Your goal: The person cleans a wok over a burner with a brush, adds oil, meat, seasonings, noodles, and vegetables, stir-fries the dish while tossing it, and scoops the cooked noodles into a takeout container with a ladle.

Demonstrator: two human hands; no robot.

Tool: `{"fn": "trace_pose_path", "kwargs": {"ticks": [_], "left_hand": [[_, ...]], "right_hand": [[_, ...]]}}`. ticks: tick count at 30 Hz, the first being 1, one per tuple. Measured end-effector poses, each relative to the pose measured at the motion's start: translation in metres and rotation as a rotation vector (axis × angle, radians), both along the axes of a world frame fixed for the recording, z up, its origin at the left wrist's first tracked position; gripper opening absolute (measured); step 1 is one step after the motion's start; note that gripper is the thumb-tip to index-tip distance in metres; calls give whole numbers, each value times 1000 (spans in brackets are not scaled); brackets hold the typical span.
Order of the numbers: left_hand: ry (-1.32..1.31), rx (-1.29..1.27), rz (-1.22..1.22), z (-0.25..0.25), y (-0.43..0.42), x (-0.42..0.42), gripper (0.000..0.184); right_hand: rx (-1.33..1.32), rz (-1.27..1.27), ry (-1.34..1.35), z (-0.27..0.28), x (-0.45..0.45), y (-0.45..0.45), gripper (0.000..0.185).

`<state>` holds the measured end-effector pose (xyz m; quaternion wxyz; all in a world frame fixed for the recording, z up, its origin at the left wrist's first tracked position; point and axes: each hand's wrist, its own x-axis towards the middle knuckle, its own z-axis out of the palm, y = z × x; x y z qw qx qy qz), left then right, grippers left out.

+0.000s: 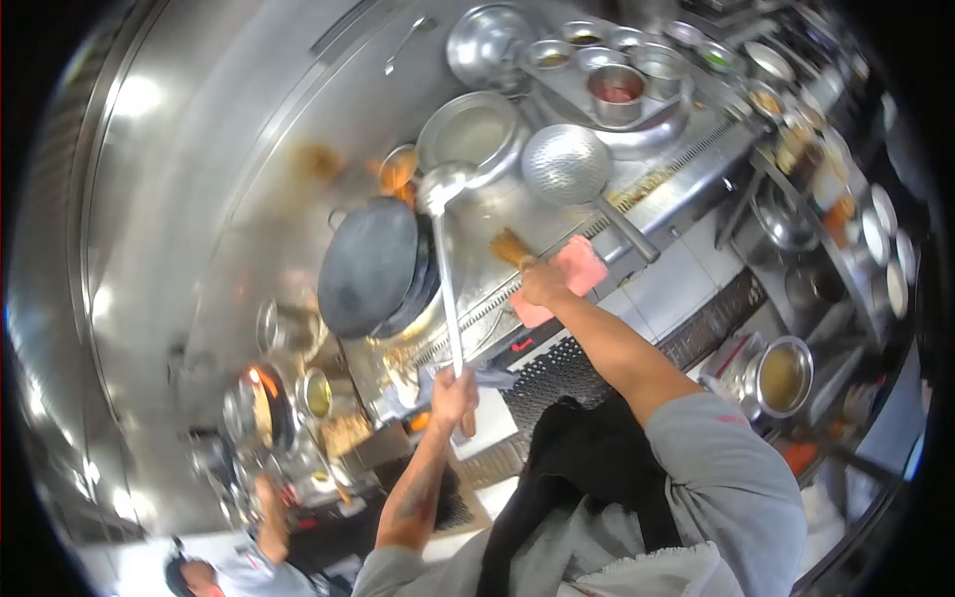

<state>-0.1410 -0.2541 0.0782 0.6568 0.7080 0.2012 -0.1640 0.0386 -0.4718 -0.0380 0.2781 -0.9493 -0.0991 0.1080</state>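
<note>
My left hand point(455, 398) is wrapped round the handle of a long metal ladle point(448, 289), whose bowl is up beside a metal basin point(468, 139). My right hand point(542, 282) is closed round a bamboo brush point(509, 247) at the counter's front edge. A pink cloth point(577, 267) lies under and beside that hand; whether the fingers also grip it is unclear. Left of the ladle, a dark wok point(368, 267) sits tilted on the stove. A perforated strainer point(567, 164) rests on the steel counter, its handle toward me.
Metal pots with ingredients point(617, 95) stand at the back right. At the right are shelves with bowls and a metal pot point(784, 376). A co-worker's arm point(271, 517) is near a pan point(261, 406) at the lower left.
</note>
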Motion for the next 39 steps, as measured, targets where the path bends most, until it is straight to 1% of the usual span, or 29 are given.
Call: {"fn": "trace_pose_path", "kwargs": {"ticks": [1,4,6,7,9,10,13,14,15,16,18,20,21,23,24,25,26,27,28,29,31,32,33,34,35,36,37,38,39], "left_hand": [[-40,101,22,-4,-17,1,31],[-264,550,-20,-11,-65,10,32],[-763,491,-84,-42,-73,29,48],[-699,322,-54,-32,-81,33,56],[-397,-14,-106,-37,-70,28,69],[-276,27,-211,-84,-51,27,63],[-62,533,-674,-169,-8,2,63],[-42,690,-768,-206,1,-5,66],[-56,942,-475,-226,0,-12,75],[-62,910,-472,-250,2,-12,75],[-143,853,-414,-295,8,11,81],[-203,784,-602,-290,7,23,81],[-396,894,-524,-332,-12,29,69],[103,657,-695,-309,-33,69,63],[94,520,-685,-297,-33,74,61],[20,555,-649,-286,-36,68,60],[-110,509,-490,-315,-51,52,53],[-147,417,-464,-329,-53,34,59],[-286,441,-545,-317,-32,8,64],[-281,471,-501,-313,-6,-18,64],[-167,255,-294,-309,46,-83,55],[-66,345,-248,-302,82,-117,49],[59,507,-201,-345,106,-152,47],[157,517,-130,-305,147,-189,49],[237,516,16,-282,175,-220,50],[379,610,-5,-293,201,-248,51],[402,683,69,-365,222,-285,50],[502,657,320,-342,237,-310,52],[484,648,356,-317,250,-335,54]], "right_hand": [[46,15,3,17,-9,-2,44],[638,-3,72,106,-91,-10,48],[887,-109,-74,79,-138,10,40],[960,-131,-121,74,-149,15,38],[721,-136,13,117,-167,-3,21],[993,-250,492,130,-161,-15,16],[1495,-273,1010,131,-128,-81,11],[875,-272,494,111,-117,-82,10],[432,-202,38,93,-115,-79,11],[-16,-108,-411,82,-114,-73,13],[367,-401,99,107,-147,-33,15],[595,-569,337,154,-160,6,16],[738,-508,417,165,-158,20,15],[953,-422,642,195,-161,66,16],[938,-394,666,194,-168,89,16],[852,-382,633,193,-171,115,16],[779,-353,591,194,-171,141,16],[554,-137,528,194,-183,157,23],[587,91,613,202,-189,180,26],[652,152,758,204,-190,205,26],[694,267,967,198,-185,264,26],[670,335,1020,191,-180,297,27],[560,424,893,184,-180,331,26],[452,505,763,174,-179,358,25],[288,696,218,141,-171,377,25],[213,805,-52,141,-169,394,25],[130,863,-348,142,-166,411,25],[37,767,90,181,-170,422,27],[-64,645,520,203,-172,430,29]]}}
